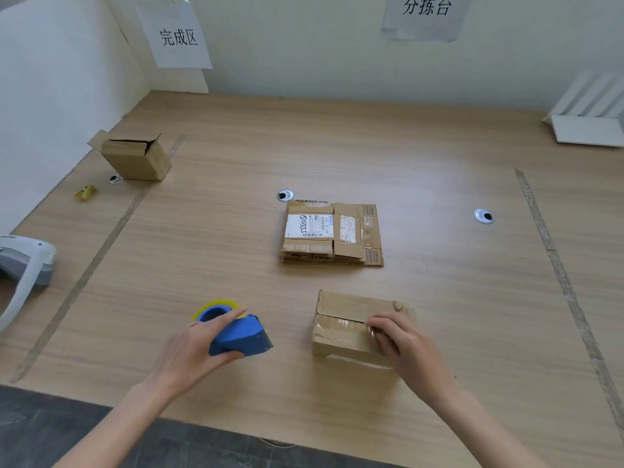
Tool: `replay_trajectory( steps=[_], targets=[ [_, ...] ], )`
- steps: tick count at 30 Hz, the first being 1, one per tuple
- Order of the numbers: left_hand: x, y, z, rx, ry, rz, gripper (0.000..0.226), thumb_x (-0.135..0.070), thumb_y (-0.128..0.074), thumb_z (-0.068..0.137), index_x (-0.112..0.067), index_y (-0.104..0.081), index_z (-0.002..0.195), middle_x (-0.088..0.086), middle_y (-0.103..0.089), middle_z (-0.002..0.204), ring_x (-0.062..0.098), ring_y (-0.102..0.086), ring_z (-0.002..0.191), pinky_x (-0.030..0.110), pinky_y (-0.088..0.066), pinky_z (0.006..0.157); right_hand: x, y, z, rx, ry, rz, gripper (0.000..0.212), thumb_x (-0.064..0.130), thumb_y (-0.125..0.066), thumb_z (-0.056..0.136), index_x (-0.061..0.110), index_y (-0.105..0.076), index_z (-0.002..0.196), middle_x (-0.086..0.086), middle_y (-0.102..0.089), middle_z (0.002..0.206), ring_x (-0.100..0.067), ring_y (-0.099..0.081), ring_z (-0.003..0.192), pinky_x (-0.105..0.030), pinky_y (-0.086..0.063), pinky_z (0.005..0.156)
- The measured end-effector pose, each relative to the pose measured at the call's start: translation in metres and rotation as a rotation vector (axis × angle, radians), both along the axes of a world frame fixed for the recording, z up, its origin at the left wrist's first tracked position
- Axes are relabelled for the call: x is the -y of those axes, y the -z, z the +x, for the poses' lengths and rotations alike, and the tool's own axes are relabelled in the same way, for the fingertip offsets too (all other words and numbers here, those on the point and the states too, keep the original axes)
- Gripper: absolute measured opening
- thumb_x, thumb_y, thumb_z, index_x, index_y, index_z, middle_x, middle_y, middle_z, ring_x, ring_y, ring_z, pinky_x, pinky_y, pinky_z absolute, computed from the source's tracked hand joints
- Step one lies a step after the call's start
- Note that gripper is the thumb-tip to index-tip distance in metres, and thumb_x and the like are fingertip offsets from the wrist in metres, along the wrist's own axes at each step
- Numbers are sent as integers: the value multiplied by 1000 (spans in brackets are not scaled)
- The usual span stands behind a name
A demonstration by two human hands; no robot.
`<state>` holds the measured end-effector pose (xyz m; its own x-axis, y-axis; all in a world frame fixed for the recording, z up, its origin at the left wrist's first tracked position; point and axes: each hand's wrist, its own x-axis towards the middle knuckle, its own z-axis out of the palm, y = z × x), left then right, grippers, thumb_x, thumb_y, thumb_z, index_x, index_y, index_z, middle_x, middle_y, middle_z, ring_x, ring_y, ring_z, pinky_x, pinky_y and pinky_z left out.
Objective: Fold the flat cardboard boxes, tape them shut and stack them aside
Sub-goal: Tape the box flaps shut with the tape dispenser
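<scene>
1. the wooden table (337,146) fills most of the view, with strips of tape running down its left and right sides and two paper signs on the wall behind its far edge.
2. a white rack (589,113) sits at the far right corner of the table.
3. a white and grey device (25,265) lies at the left edge.
4. a stack of flat cardboard boxes (332,233) lies at the middle of the table, the top one bearing a white shipping label.
5. a folded box (354,327) stands near the front edge, right of centre, its top flaps down with glossy tape across them.
6. another made-up box (135,157) stands toward the far left corner, its top flaps partly open.
7. the left hand (199,346) grips a blue tape dispenser (236,332) with a yellow roll, near the front edge and left of the folded box, fingers curled round its body and the forefinger laid along the top.
8. the right hand (405,342) rests on the right end of the folded box, its bent fingers pressing down on the taped flaps.
9. two round metal grommets are set in the tabletop, one just behind the flat stack, one toward the right side.
10. a small yellow object (86,192) lies near the left edge, beside the made-up box.
</scene>
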<state>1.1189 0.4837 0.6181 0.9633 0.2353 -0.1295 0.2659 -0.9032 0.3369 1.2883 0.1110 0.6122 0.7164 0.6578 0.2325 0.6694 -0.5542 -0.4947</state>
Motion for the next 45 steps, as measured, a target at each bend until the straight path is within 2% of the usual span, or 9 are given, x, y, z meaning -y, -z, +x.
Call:
replay_trajectory(
  steps=[5, 9, 12, 17, 24, 31, 35, 40, 45],
  targets=[
    [39, -49, 41, 219, 223, 23, 93, -51, -87, 71, -54, -34, 148, -27, -65, 119, 5, -62, 92, 20, -48, 72, -8, -6, -3, -157, 31, -37, 40, -1, -62, 94, 20, -66, 128, 8, -68, 121, -13, -62, 112, -22, -48, 89],
    [65, -68, 73, 363, 359, 63, 79, -59, -77, 77, -40, -44, 146, -23, -67, 121, 2, -59, 99, 13, -41, 79, -9, -10, -3, -232, 66, -2, 46, 0, -60, 93, 22, -61, 134, 11, -68, 116, -6, -60, 112, -13, -42, 92],
    [85, -70, 89, 324, 341, -5, 70, -66, -60, 80, -41, -47, 144, -24, -66, 123, 4, -62, 102, 17, -42, 78, -8, -11, -4, -289, 92, 25, 50, 1, -59, 92, 23, -56, 137, 13, -67, 114, -3, -60, 108, -13, -45, 92],
    [100, -43, 98, 253, 377, -31, 73, -52, -80, 76, -43, -48, 141, -23, -66, 125, 9, -65, 104, 23, -44, 80, -7, -6, -5, -371, 131, 84, 54, 5, -57, 94, 32, -48, 140, 20, -66, 112, 3, -61, 105, -17, -49, 90],
    [100, -30, 99, 230, 433, 53, 74, -51, -80, 76, -41, -48, 142, -20, -67, 115, 7, -63, 98, 22, -42, 76, -4, -6, -6, -413, 117, 135, 46, 32, -47, 90, 45, -45, 134, 22, -65, 112, 1, -61, 109, -18, -49, 91],
    [102, -29, 97, 233, 452, 98, 75, -51, -80, 76, -40, -48, 143, -19, -66, 105, 7, -62, 86, 24, -46, 73, -13, 0, -16, -343, 194, 272, 28, 51, -63, 92, 41, -64, 119, 24, -68, 108, 0, -63, 106, -20, -53, 85],
    [102, -30, 100, 258, 473, 122, 76, -51, -83, 74, -36, -50, 141, -17, -67, 104, 7, -63, 86, 23, -46, 72, -18, -1, -18, -328, 234, 322, 28, 49, -68, 90, 35, -70, 114, 23, -70, 108, 3, -65, 103, -21, -54, 85],
    [103, -31, 100, 264, 494, 159, 79, -51, -84, 73, -36, -49, 142, -17, -67, 102, 5, -60, 82, 23, -47, 70, -24, -3, -19, -324, 270, 301, 19, 40, -73, 90, 35, -75, 108, 20, -69, 106, -1, -63, 102, -32, -55, 83],
    [104, -35, 101, 263, 504, 183, 81, -53, -85, 71, -36, -50, 142, -19, -67, 100, 3, -60, 79, 19, -43, 69, -28, 0, -19, -321, 317, 342, 6, 29, -77, 90, 30, -77, 96, 19, -70, 98, -4, -65, 96, -34, -55, 76]
  ],
)
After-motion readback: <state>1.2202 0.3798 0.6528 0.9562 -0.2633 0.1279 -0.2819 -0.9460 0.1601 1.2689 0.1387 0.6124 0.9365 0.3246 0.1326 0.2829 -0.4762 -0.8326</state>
